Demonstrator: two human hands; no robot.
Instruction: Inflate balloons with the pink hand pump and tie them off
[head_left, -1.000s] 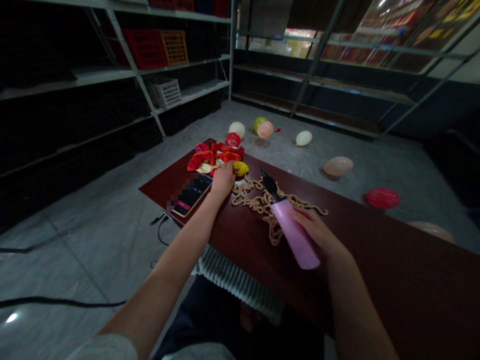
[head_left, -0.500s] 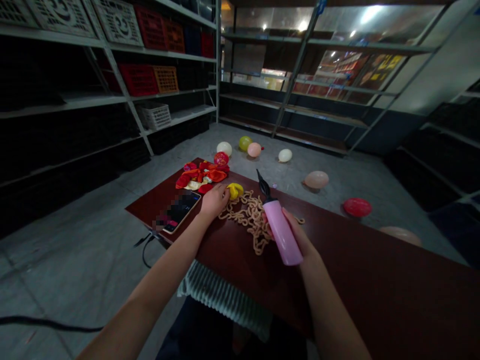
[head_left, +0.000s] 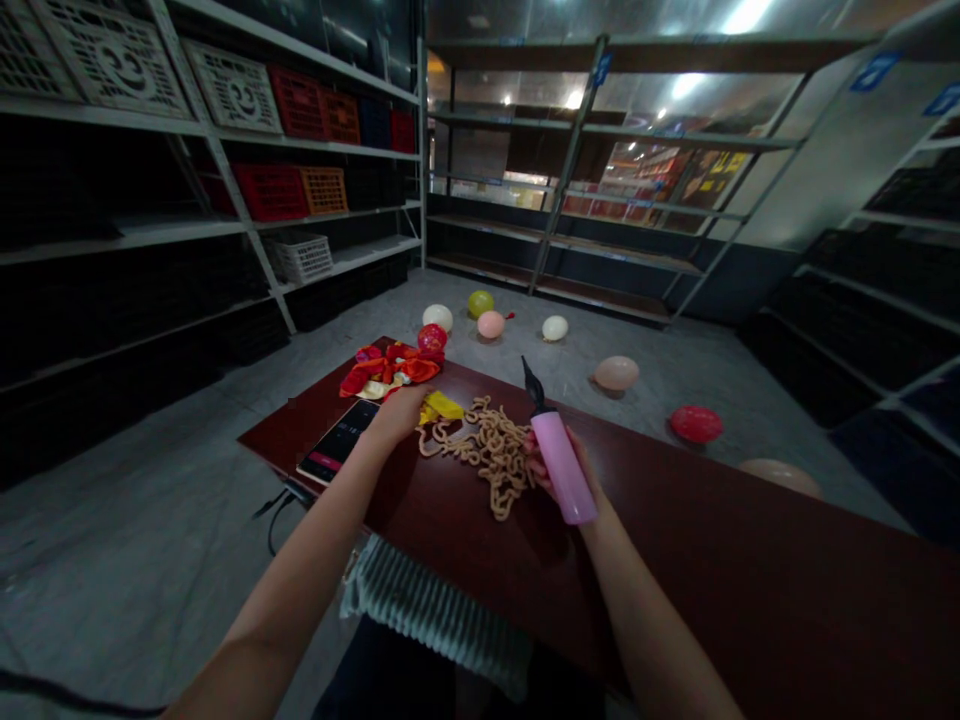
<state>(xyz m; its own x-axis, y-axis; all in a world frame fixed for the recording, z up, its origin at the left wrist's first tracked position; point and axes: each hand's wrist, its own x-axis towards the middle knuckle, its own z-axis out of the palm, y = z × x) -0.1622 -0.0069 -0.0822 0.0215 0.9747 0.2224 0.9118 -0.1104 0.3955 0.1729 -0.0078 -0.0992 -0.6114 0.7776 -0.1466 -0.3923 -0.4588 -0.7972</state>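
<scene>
My left hand (head_left: pixel 403 414) is closed at the yellow, uninflated balloon (head_left: pixel 444 406), its fingertips mostly hidden behind the hand. Wrapped in my right hand (head_left: pixel 577 478) is a pink hand balloon pump (head_left: pixel 564 468), tilted, with its black nozzle (head_left: pixel 533 386) pointing up and away. A tangled heap of tan, cord-like curls (head_left: pixel 499 440) lies on the table between the hands. Left of it, beyond my left hand, sits a pile of limp red, orange and cream balloons (head_left: pixel 397 368). A phone (head_left: pixel 330 452) lies lit beside my left forearm.
The dark red tabletop (head_left: pixel 675 560) stretches to the right. Several inflated balloons rest on the floor beyond, including a red balloon (head_left: pixel 696 424) and a white balloon (head_left: pixel 555 328). Metal shelves (head_left: pixel 337 210) with plastic crates stand left; a ribbed grey-green cloth (head_left: pixel 435 600) hangs below the near edge.
The view has tilted up slightly and shifted right. My left hand has drawn a little left with the yellow balloon, which now looks flatter. The pump stands slightly more upright in my right hand.
</scene>
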